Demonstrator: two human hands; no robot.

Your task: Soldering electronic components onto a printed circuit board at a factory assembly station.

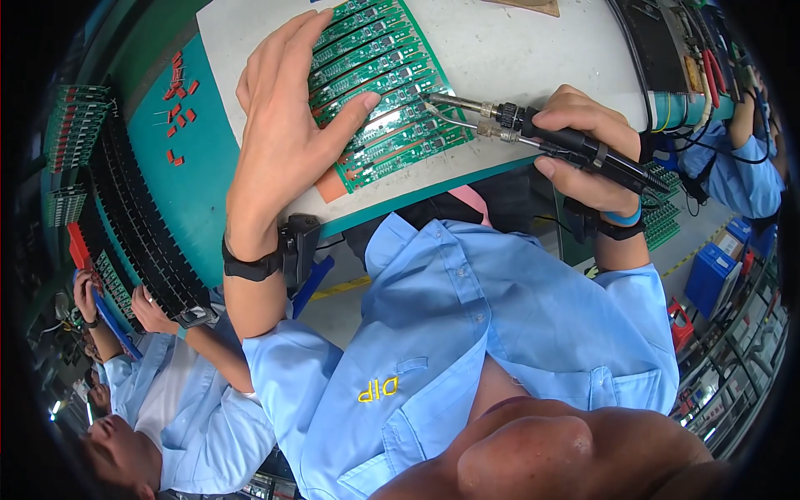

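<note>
A panel of narrow green circuit boards (408, 62) lies on a pale sheet at the table's front edge. My left hand (287, 125) rests over its left side, fingers stretched out and thumb on the boards. In my right hand (596, 133) is a black soldering iron (596, 158) with a thin metal guide tube beside its shaft. Its tip points left and is at the panel's right part; whether it touches a joint is too small to tell. An orange-brown piece (333, 187) shows under the panel's near left corner.
Several red components (177, 117) lie scattered on the green mat (154, 112) at left, beside long black racks (137, 196). A co-worker's hand (150, 312) is at the racks' near end. Red-handled pliers (713, 68) and cables lie far right; more green boards (662, 221) sit below.
</note>
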